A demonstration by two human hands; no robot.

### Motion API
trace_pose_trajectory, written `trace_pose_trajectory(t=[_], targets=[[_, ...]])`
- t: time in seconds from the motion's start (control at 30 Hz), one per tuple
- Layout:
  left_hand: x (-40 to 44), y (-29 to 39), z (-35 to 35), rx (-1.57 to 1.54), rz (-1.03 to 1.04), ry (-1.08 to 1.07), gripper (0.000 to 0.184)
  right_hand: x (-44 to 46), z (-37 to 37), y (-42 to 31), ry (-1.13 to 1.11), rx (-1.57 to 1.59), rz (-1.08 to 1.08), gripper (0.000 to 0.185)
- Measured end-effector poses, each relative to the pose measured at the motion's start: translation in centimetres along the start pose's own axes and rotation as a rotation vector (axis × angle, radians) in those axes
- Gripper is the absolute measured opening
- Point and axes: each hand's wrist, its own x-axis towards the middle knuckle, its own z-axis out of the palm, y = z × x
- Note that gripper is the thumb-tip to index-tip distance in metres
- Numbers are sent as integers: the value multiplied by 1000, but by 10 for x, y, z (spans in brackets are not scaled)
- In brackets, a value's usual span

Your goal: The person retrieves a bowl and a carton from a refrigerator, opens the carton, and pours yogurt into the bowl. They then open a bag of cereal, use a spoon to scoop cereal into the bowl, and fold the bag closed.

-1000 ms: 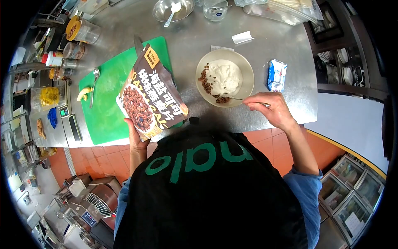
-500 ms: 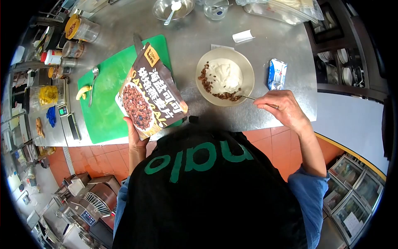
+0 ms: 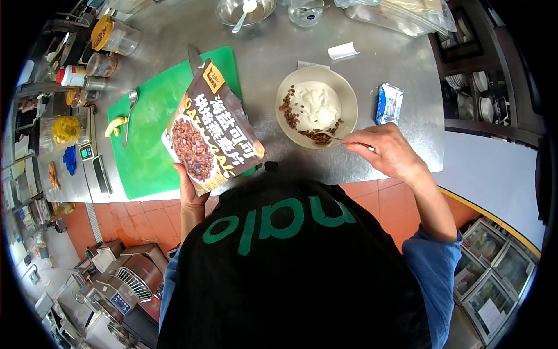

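Observation:
My left hand (image 3: 189, 189) grips the lower edge of a brown cereal bag (image 3: 218, 128), which is tilted over the green cutting board (image 3: 145, 166). My right hand (image 3: 386, 150) is closed round the handle of a metal spoon (image 3: 332, 137). The spoon's front end dips into a cream-coloured bowl (image 3: 347, 96) at the near rim. Inside the bowl lies thick white yogurt-like food (image 3: 317, 107). Brown cereal (image 3: 289, 110) runs along its left and near sides, and the spoon tip touches some of it.
Banana pieces (image 3: 116, 125) and a measuring spoon (image 3: 130, 113) lie on the board; a knife (image 3: 194, 58) pokes out behind the bag. A blue-and-white carton (image 3: 389, 104) stands right of the bowl. A metal bowl (image 3: 256, 20) and lidded jars (image 3: 121, 41) stand farther back. A scale (image 3: 93, 152) is at left.
My right hand has moved a little left and nearer, bringing the spoon further into the cereal at the bowl's near side. My left hand and the bag have stayed almost still.

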Motion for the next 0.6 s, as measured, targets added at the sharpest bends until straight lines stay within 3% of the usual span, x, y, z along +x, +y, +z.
trace_pose_trajectory(t=[0.3,0.37,0.5,0.6], targets=[[0,3,-2,-10,-4,33,88,30,22,-8,43,100,45,14],[-1,4,-3,-7,7,31,88,34,25,-5,26,265,269,15],[-2,2,-6,-36,-5,32,88,33,30,14,94,460,258,18],[-2,1,-6,-47,-16,31,87,34,22,12,96,670,368,21]])
